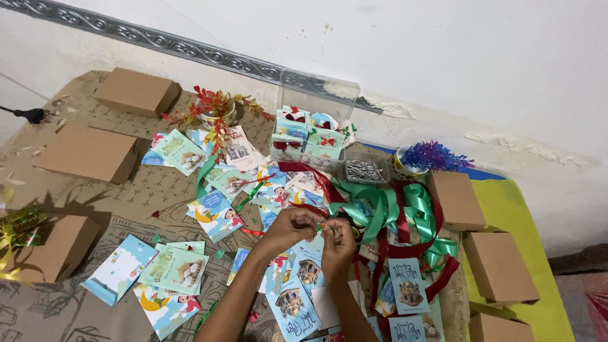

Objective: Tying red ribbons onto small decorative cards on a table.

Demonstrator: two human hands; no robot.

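Observation:
My left hand (291, 226) and my right hand (337, 244) meet over the middle of the mat, fingertips pinched together on a small green and red ribbon piece (324, 225). Under them lie several illustrated paper cards (293, 304). Loops of green ribbon (380, 206) and red ribbon (405, 250) curl just right of my hands. A clear plastic box (315, 136) filled with finished ribbon-tied cards stands behind them.
Brown cardboard boxes sit at the left (87, 152), back left (136, 92) and along the right (498, 266). A small tray of staples (363, 170), a red leafy plant pot (215, 114), a purple plant pot (421, 158) and gold ribbon (16, 231) surround the work spot.

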